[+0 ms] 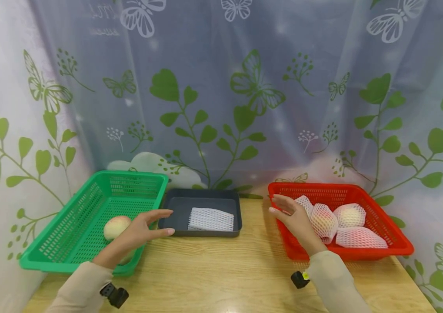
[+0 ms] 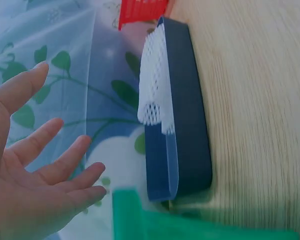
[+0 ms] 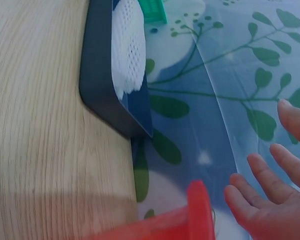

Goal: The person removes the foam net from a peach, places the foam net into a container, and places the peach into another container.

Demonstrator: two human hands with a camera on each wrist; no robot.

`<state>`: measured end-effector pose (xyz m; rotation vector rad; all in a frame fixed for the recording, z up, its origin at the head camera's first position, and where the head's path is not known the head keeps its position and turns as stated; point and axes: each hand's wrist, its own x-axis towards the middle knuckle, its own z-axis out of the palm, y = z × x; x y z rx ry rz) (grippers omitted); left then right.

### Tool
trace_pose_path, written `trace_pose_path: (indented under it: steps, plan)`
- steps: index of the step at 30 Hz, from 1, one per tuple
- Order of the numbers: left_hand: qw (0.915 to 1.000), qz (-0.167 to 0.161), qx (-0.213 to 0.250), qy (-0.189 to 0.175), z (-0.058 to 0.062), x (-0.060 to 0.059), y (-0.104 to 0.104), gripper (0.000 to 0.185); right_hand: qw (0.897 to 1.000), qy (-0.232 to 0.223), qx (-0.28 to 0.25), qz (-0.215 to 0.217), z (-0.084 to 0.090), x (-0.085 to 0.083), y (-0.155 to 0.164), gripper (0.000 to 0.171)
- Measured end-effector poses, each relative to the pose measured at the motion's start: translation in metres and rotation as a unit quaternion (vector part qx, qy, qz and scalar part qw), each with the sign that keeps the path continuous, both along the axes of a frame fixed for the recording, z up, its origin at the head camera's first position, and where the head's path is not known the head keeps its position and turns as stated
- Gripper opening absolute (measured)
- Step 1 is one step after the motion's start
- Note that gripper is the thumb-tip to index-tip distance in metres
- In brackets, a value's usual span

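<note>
Left hand: the left hand (image 1: 140, 229) hovers with fingers (image 2: 60, 165) spread and nearly straight, holding nothing, above the near right corner of the green basket (image 1: 88, 191).
Bare peach: an unwrapped peach (image 1: 116, 227) lies in the green basket just behind the left palm; whether they touch cannot be told.
Right hand: the right hand (image 1: 292, 216) is flat and relaxed, fingers (image 3: 257, 172) loosely parted and empty, over the left rim of the red basket (image 1: 362, 191).
Wrapped peaches: four peaches in white foam nets (image 1: 336, 226) sit in the red basket just right of the right hand's fingers, the nearest beside its knuckles.
Dark tray: a dark tray (image 1: 178, 204) stands between the two hands, just beyond the left fingertips, with an empty foam net (image 1: 211, 219) lying flat inside.
Head view: shows both baskets, all the fruit and the wooden table (image 1: 225, 274).
Wrist views: show only open palms, the tray's side wall, the net and the leaf-printed curtain (image 2: 65, 70); no fruit appears there.
</note>
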<state>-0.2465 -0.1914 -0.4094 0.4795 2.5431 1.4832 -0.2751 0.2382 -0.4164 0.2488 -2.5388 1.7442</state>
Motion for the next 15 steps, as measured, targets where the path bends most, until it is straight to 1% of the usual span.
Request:
trace_pose_path:
  steps: [2, 7, 10, 12, 15]
  plan:
    - [1.0, -0.006, -0.002, 0.006, 0.0, -0.001, 0.008, 0.064, 1.0, 0.002, -0.002, -0.005, -0.001, 0.001, 0.008, 0.062]
    - [0.9996, -0.026, 0.009, 0.008, -0.004, -0.004, 0.029, 0.064, 1.0, 0.014, 0.003, -0.012, -0.003, 0.006, 0.026, 0.061]
    - [0.9993, -0.028, 0.025, -0.001, -0.008, -0.007, 0.042, 0.063, 1.0, 0.008, 0.016, -0.025, -0.002, 0.01, 0.035, 0.06]
    - [0.9992, -0.028, 0.027, 0.001, -0.011, -0.008, 0.051, 0.062, 0.999, 0.005, 0.022, -0.033, -0.002, 0.011, 0.042, 0.06]
    - [0.9987, -0.027, 0.044, -0.001, -0.015, -0.01, 0.067, 0.062, 0.999, -0.002, 0.03, -0.043, 0.0, 0.014, 0.055, 0.061]
